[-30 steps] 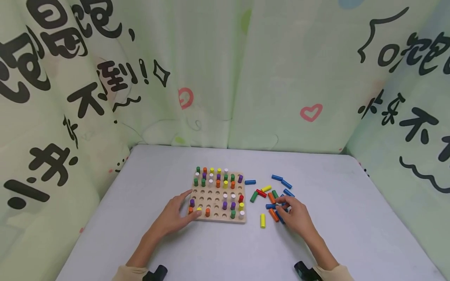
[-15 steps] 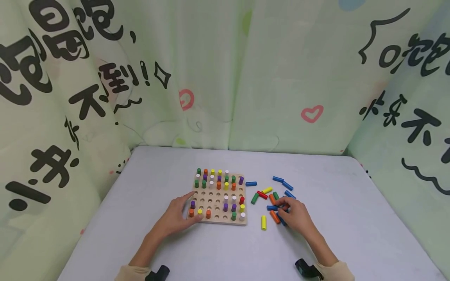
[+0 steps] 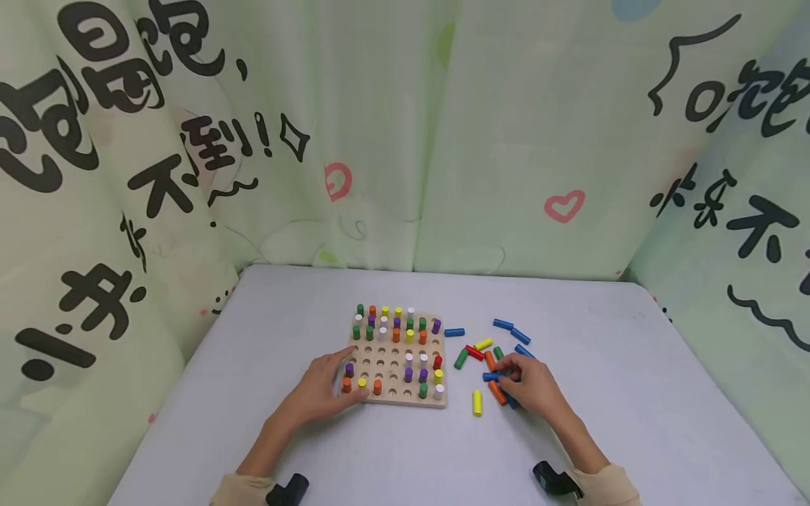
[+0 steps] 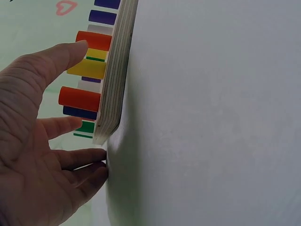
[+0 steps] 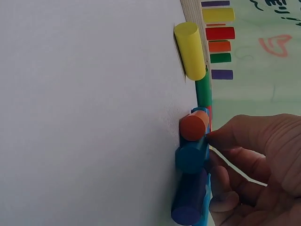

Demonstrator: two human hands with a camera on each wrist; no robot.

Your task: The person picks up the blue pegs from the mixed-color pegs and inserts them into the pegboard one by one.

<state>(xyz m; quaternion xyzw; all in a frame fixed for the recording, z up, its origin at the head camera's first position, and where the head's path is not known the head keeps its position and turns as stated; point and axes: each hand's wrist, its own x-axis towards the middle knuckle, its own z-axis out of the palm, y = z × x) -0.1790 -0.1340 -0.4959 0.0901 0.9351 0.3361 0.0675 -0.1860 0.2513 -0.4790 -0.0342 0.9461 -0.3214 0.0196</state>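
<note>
A square wooden pegboard (image 3: 386,372) lies on the table, with coloured pegs upright in its back and front rows. My left hand (image 3: 323,386) rests at its left side, fingers extended along the edge. The thumb is by the front-left yellow peg (image 4: 87,68) in the left wrist view. To the board's right, my right hand (image 3: 530,383) is bent over loose pegs. Its thumb and fingertips are beside a blue peg (image 5: 190,157) and an orange peg (image 5: 193,126); whether they pinch one is unclear. A darker blue peg (image 5: 188,202) lies close below.
More loose pegs lie around the right hand, among them a yellow peg (image 3: 477,403), a green peg (image 3: 461,358), a red peg (image 3: 474,353) and a blue peg (image 3: 454,332) by the board. A printed curtain (image 3: 481,140) surrounds the white table (image 3: 316,288).
The head view has shifted slightly, moving the scene a little right and down. Both hands keep nearly the same place against the board and loose pegs.
</note>
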